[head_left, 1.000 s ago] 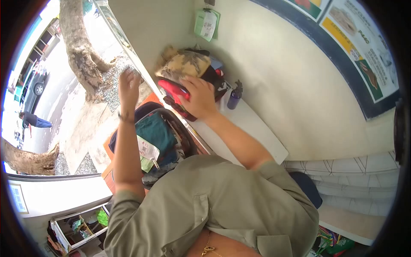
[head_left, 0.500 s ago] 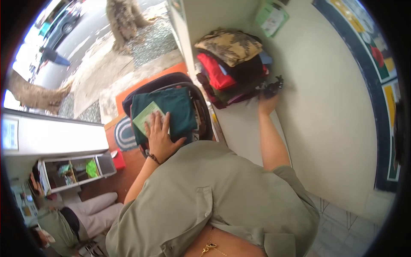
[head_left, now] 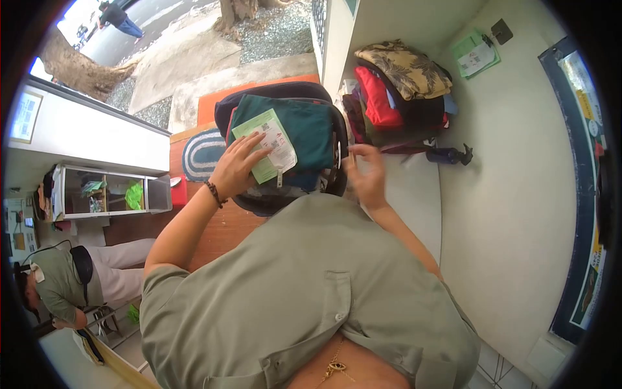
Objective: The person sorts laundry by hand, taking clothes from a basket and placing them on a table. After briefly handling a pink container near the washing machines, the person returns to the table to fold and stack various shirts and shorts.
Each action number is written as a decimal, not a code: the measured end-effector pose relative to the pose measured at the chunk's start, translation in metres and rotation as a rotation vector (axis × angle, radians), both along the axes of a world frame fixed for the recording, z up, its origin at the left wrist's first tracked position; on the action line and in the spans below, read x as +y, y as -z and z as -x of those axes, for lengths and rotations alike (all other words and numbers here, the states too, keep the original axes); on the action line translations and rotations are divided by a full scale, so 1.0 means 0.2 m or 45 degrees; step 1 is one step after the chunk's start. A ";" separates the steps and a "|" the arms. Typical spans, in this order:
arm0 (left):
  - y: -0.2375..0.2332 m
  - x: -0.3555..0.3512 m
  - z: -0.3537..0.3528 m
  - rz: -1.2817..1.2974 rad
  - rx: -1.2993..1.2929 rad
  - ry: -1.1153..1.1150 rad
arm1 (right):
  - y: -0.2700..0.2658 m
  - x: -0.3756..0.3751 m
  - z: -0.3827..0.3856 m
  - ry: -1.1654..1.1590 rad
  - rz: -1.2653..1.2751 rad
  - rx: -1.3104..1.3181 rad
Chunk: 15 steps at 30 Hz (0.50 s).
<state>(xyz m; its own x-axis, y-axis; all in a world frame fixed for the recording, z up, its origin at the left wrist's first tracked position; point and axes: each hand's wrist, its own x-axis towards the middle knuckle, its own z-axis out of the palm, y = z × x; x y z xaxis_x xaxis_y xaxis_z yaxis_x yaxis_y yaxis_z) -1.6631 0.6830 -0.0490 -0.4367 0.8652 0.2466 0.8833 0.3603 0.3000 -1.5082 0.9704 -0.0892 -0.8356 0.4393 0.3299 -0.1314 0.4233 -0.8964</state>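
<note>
Both of your hands are now at the basket, well apart from each other. Your left hand (head_left: 236, 172) lies spread over a green slip (head_left: 264, 170), fingers flat and not closed on anything; as half a second ago, it rests on this paper. Your right hand (head_left: 369, 178) has left the dark bottle (head_left: 444, 155) and come across to the near right side of the basket (head_left: 343, 133). Its fingers are half curled and a little blurred; you cannot tell from this view whether they pinch anything small.

The green slip, with its white printed label (head_left: 280, 150), lies on the folded teal garment (head_left: 304, 133), which tops the clothes in the basket. More of the label's print is uncovered than half a second ago, when your fingers covered much of it.

The stack of clothes (head_left: 421, 113), with a palm-patterned garment (head_left: 405, 68) on top and a red one (head_left: 376, 97) at its side, sits on the desk (head_left: 418, 201), untouched by your hands; a second ago your right hand was on it. The bottle is beside the stack, its nozzle toward the wall; whether it stands or lies is unclear. The change suggests that your work now centres on the basket and its slip rather than the stack.
</note>
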 end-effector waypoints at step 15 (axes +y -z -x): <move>0.01 0.13 -0.10 -0.281 0.056 -0.046 | -0.07 -0.36 0.20 -0.294 -0.469 0.249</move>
<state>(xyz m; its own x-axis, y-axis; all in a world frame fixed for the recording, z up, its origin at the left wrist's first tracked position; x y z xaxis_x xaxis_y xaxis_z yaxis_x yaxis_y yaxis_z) -1.6439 0.7096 -0.0504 -0.4514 0.7719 0.4477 0.8847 0.3220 0.3370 -1.5476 0.8981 -0.0760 -0.8043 0.0738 0.5897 -0.4107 0.6481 -0.6413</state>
